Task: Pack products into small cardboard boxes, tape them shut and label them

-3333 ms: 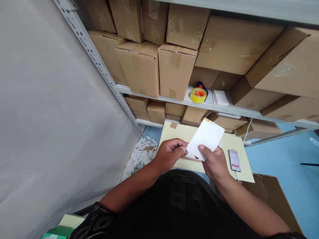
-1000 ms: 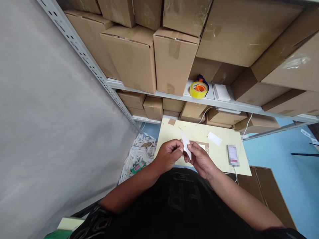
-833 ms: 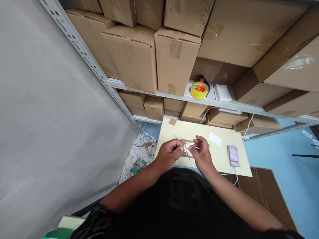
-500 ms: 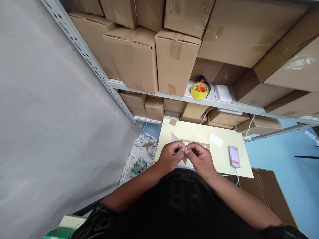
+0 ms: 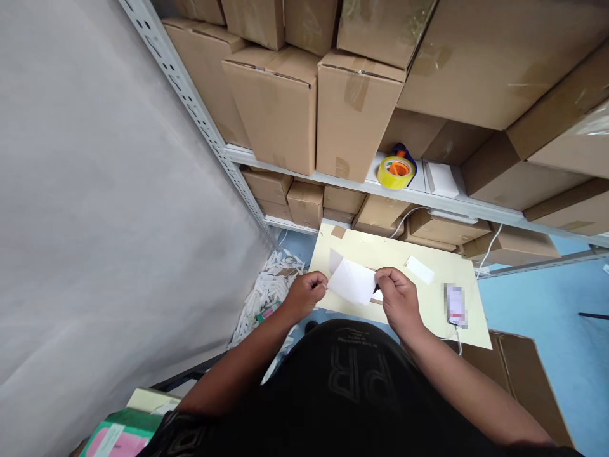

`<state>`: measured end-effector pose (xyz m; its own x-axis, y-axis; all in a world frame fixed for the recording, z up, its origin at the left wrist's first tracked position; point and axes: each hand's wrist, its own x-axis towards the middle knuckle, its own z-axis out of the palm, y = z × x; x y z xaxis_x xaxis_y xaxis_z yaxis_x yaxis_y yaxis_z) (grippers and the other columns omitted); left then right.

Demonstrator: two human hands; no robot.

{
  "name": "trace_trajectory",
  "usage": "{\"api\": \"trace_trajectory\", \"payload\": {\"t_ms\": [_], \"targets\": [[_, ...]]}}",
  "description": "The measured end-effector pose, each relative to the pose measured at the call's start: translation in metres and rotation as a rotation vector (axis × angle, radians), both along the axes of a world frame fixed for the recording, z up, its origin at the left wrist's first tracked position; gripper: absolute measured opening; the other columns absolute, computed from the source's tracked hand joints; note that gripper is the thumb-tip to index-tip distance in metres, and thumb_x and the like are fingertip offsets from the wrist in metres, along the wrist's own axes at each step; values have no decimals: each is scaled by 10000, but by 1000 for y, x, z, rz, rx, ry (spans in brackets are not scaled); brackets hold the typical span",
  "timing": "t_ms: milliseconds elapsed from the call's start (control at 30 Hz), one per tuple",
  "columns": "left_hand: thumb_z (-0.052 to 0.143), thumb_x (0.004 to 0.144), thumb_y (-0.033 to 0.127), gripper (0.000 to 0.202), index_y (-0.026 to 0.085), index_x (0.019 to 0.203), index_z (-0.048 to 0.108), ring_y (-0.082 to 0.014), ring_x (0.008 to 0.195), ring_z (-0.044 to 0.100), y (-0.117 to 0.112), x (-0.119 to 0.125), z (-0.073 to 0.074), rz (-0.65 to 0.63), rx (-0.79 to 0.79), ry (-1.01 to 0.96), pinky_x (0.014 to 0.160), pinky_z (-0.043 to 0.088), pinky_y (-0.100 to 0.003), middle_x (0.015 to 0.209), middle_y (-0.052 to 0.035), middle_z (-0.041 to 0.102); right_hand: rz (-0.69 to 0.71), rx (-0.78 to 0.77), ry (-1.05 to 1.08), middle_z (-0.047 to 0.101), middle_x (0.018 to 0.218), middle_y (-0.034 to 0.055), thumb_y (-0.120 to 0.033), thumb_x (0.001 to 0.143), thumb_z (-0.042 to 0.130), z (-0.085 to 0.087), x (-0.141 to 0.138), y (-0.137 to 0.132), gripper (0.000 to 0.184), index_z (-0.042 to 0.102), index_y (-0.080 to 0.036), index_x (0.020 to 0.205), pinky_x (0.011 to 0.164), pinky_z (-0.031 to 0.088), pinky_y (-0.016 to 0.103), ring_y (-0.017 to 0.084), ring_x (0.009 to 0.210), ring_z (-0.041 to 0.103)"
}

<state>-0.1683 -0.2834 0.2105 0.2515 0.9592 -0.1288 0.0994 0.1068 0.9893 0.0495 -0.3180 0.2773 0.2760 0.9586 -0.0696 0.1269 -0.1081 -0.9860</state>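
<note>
A white sheet (image 5: 353, 282) spans the gap between my two hands above the table, with a crease or overlapping layer and a raised flap at its upper left. My left hand (image 5: 307, 296) is closed in a pinch at the sheet's left corner. On the other side, my right hand (image 5: 398, 299) grips the sheet's right edge between thumb and fingers. Under the sheet lies a small brown cardboard item (image 5: 375, 301), mostly covered. The pale yellow table (image 5: 328, 244) is below both hands.
A phone-like device (image 5: 455, 304) with a cable and a white card (image 5: 419, 269) lie to the right. Yellow tape (image 5: 396, 172) sits on the shelf among cardboard boxes (image 5: 361, 114). White scraps (image 5: 264, 285) pile on the floor, left, beside the grey wall (image 5: 118, 190).
My hands have moved apart from a shared pinch, the left one leftward and the right one rightward. The white sheet now shows opened between them. The view has shifted slightly.
</note>
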Motion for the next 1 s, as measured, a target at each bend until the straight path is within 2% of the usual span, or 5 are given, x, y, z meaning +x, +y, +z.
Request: {"api": "trace_trajectory", "payload": {"t_ms": [433,567,733,867,1000], "targets": [[613,721,460,300,182,826,656,-149,621,568,5,-129,-74,186,-284,194,607,438,-250,669,16,626,-64,-9,52,592,642,-29,-322,815,660,-20,12,5,138,667,-212,733,615,426,274,141,616,532],[671,801,501,518,201,1224,661,-231,963,685,-7,-91,-65,20,-231,84,729,530,-296,1196,-110,719,-20,-49,95,609,643,-27,-376,819,679,-22,8,6,177,668,-216,745,614,440,280,145,610,546],[710,867,454,781,291,1557,382,-238,1114,645,-14,-9,-49,-182,-97,-188,806,563,-338,1609,-185,395,38,-48,76,614,645,-24,-410,820,701,-18,0,0,213,667,-214,745,609,436,277,143,606,537],[760,836,445,729,223,1473,484,-211,955,683,-13,27,-42,-346,-149,-362,735,554,-307,1311,-161,649,43,-42,49,608,645,-25,-396,823,697,-13,1,-6,206,668,-211,739,595,413,267,138,608,518],[735,826,430,346,132,995,691,-134,683,647,-12,24,-44,-247,-210,-367,675,512,-264,863,-57,705,-2,-35,24,606,665,-24,-387,824,694,-11,7,-11,201,670,-211,730,605,406,264,141,638,521]]}}
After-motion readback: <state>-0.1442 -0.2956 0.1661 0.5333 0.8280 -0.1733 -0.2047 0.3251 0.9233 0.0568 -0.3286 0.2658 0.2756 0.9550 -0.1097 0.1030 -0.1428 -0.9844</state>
